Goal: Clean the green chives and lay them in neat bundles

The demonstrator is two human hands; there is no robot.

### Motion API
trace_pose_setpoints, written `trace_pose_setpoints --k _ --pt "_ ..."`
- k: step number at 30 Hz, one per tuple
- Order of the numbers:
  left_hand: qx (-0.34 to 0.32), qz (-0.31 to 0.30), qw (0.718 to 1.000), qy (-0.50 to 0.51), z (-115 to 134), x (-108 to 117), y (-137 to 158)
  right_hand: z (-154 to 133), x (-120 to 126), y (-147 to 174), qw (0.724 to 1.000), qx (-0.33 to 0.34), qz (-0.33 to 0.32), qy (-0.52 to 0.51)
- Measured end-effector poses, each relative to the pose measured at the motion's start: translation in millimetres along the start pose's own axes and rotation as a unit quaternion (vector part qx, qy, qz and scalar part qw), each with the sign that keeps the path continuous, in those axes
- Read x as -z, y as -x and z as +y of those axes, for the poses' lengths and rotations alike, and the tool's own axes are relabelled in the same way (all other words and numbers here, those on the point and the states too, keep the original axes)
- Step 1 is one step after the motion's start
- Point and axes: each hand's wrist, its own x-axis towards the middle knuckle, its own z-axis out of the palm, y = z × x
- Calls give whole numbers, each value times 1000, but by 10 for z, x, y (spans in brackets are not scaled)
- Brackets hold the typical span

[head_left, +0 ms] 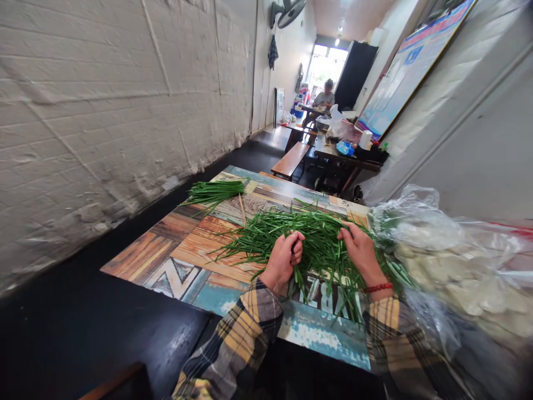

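Observation:
A loose heap of long green garlic chives (266, 236) spreads over a patterned board (233, 289). At the heap's near side, my left hand (283, 256) is closed in a fist on some chives, with blades hanging below it. My right hand (358, 247) pinches chives between thumb and fingers at the heap's right side; its fingertips partly hide them. A neater bundle of chives (216, 191) lies apart at the board's far left. Between bundle and heap rests a thin wooden stick (242, 208).
Clear plastic bags (449, 250), one around something pale, crowd the right side. A black surface (125, 328) extends beneath the board, beside a white wall (125, 100). Farther back stand a wooden bench (290, 160), a cluttered table (353, 158) and a seated person (323, 99).

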Motion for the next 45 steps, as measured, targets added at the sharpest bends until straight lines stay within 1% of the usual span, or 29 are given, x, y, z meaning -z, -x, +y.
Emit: trace_pose_setpoints --k 3,5,7,8,10,15,17,19,21,23,24,26,29,31,33,34,36,39,41,43,44,45 --pt "1 -3 1000 0 2 -2 3 31 149 -52 993 -55 -16 -102" --pt "4 -5 1000 4 0 -1 4 74 209 -77 974 -109 -19 -196" --pt "4 -7 1000 6 -1 2 5 134 250 -96 954 -149 -15 -261" --pt "4 -8 1000 6 -2 3 6 165 272 -103 948 -160 -14 -273" --pt "4 -7 1000 5 0 5 7 219 328 -113 948 -170 -13 -269" --pt "6 -12 1000 2 4 2 10 263 540 -115 948 -173 11 -269" --pt "1 -4 1000 1 -1 2 6 256 616 -112 950 -169 6 -262" --pt "-16 10 1000 -3 -7 0 5 247 673 -108 967 -147 -27 -205" --pt "-37 22 999 -12 -9 -10 11 224 712 -101 987 -97 -79 -103" --pt "-54 19 998 -36 -6 -28 27 168 737 -88 992 -33 -119 -10" --pt "-62 12 996 -60 -3 -41 38 122 743 -80 991 -1 -130 18" --pt "-87 -6 987 -132 2 -67 61 -8 745 -62 987 59 -142 46" --pt "-120 -30 957 -261 -15 -100 83 -266 724 -42 976 140 -157 59" --pt "-131 -46 936 -323 -53 -104 76 -443 709 -36 969 174 -165 53" --pt "-141 -60 923 -352 -107 -88 50 -591 698 -33 967 182 -174 30" --pt "-145 -66 920 -358 -134 -74 33 -648 691 -33 969 172 -178 13" --pt "-139 -84 919 -360 -178 -41 1 -713 659 -31 976 124 -178 -26" --pt "-90 -124 928 -339 -194 -6 -12 -661 545 -32 982 8 -156 -109" --pt "-44 -130 940 -312 -174 -6 6 -525 447 -43 972 -69 -101 -199" --pt "4 -111 948 -297 -142 -23 36 -335 370 -58 951 -132 -10 -280" --pt "26 -97 950 -295 -125 -35 51 -232 347 -61 944 -151 29 -292" --pt "46 -85 951 -292 -109 -48 65 -134 335 -58 947 -156 47 -277"
